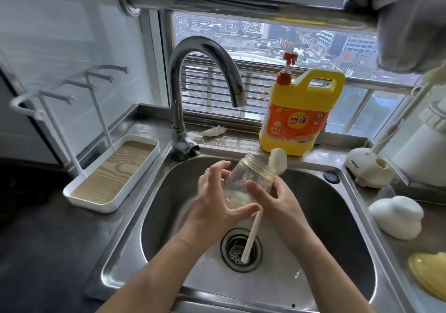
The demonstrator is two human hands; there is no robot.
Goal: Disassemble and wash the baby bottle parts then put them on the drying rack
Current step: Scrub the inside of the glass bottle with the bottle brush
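Over the steel sink [321, 218] my left hand [212, 201] holds the clear baby bottle [243, 174] with spread fingers, thumb under its base. The bottle is tilted, its threaded mouth pointing up and right. My right hand [280, 201] grips the white bottle brush, index finger lying across the glass. The brush's sponge head [280, 159] shows just past the bottle's rim, and its handle [249, 240] hangs down over the drain. The drying rack [101, 207], a white tray with a wood-look insert and white pegs, stands on the left counter with nothing on it.
The faucet [205, 47] arches over the sink with no water running. A yellow detergent jug [299, 115] stands on the sill behind. On the right counter are a cream brush holder [369, 168], a white rounded piece [395, 216] and a yellow part [429, 271].
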